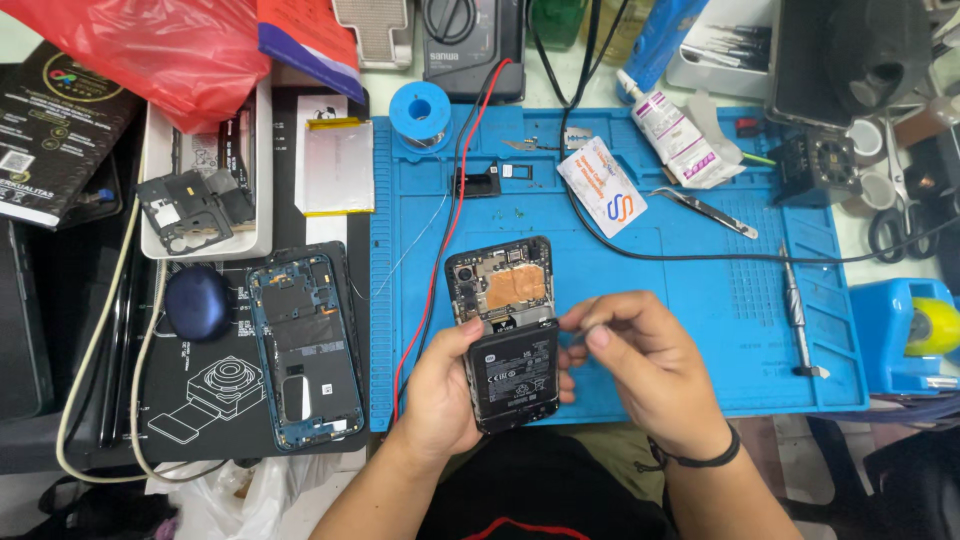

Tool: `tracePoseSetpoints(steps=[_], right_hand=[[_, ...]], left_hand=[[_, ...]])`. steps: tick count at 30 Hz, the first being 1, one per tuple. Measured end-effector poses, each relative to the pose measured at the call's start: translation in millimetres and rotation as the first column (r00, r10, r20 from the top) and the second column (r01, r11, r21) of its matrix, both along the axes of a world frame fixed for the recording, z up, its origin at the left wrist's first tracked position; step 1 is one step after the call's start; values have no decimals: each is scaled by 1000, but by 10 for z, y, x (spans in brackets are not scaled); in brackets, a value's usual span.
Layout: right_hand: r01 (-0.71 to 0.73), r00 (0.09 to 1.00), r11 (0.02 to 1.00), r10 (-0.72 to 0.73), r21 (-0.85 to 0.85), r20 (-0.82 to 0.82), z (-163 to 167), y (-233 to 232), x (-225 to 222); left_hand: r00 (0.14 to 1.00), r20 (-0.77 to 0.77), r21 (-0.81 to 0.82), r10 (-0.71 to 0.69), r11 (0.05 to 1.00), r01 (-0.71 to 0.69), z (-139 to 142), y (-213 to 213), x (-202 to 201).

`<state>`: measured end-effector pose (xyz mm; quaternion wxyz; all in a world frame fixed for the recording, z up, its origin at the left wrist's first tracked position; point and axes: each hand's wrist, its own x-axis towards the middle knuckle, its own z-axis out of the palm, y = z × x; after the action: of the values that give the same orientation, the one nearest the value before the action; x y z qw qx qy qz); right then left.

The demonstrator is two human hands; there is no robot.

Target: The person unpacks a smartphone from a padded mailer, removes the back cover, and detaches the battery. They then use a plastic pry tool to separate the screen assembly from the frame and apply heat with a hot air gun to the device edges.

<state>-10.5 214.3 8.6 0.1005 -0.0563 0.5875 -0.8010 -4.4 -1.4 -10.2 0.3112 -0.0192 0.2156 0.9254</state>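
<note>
A: Count of phones?

B: I log two: one opened phone (510, 335) at centre, gripped by my left hand (440, 390), fingers closed around its edges; one stripped phone frame (303, 345) at 9 o'clock.

A: Right hand?

B: Right hand (640, 360), fingers pinched shut on a small part I can't identify, touching the phone's 3 o'clock edge. One screwdriver (795, 310), one tweezers (708, 210) on the blue mat (700, 300).

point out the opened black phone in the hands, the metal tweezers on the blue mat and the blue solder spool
opened black phone (512, 370), head view, on its black battery
metal tweezers (712, 211), head view, mid-shaft
blue solder spool (419, 108), head view, top flange
</note>
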Motion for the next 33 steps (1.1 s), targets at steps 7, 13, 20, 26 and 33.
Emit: tracePoseSetpoints(steps=[7,13,20,26,33], right_hand=[[-144,954,901,236,409,-183,302,-73,23],[-134,924,866,284,482,-255,377,-161,-31],[-161,921,856,309,492,-236,423,-109,-38],[-209,914,875,333,436,-231,452,-89,-72],[-230,916,863,348,450,-200,496,-111,-130]], left_hand=[[997,73,-3,38,999,-38,-58,10,21],[994,-45,-26,97,995,-98,-101,18,39],[996,-7,-107,91,990,-92,-23,32,14],[993,-10,-88,117,989,-118,15,29,24],[992,-38,-118,124,985,-128,53,26,14]])
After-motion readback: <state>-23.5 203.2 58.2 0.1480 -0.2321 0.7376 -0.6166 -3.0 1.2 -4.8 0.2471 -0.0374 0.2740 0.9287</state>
